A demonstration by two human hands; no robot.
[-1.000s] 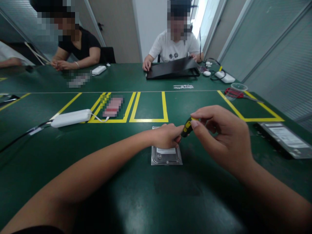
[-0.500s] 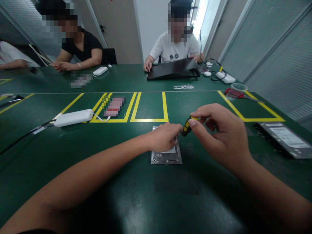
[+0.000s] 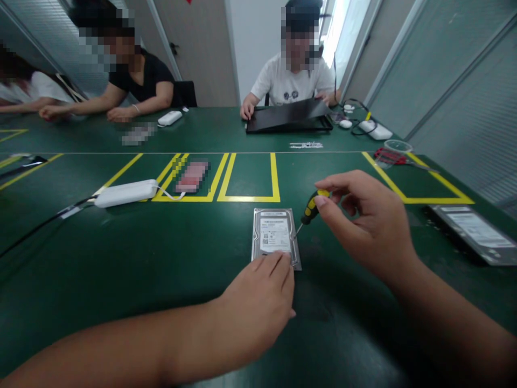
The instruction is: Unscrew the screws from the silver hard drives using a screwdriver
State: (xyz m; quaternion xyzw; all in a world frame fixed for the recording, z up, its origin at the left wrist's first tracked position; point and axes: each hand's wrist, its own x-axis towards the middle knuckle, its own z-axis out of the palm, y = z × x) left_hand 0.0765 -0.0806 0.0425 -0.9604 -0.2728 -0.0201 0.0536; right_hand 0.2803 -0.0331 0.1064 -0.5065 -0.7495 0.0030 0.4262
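A silver hard drive (image 3: 276, 234) with a white label lies flat on the green table in front of me. The fingers of my left hand (image 3: 262, 296) are stretched out together and rest on its near end, covering that part; the thumb sticks out to the right, off the drive. Between thumb and fingers, my right hand (image 3: 355, 215) pinches the black and yellow handle of a small screwdriver (image 3: 311, 207). Its thin shaft slants down to the left, with the tip at the drive's right edge.
Another hard drive (image 3: 476, 231) lies at the right. Yellow tape marks (image 3: 248, 199) run across the table. A white power strip (image 3: 127, 193) with a black cable stands at the left. Opposite, a person (image 3: 293, 81) handles a black panel (image 3: 288, 117); another person (image 3: 141, 81) sits further left.
My left hand has left the screwdriver and moved toward me, onto the drive's near end. The drive's label and the screwdriver's shaft now show. My right hand has hardly moved.
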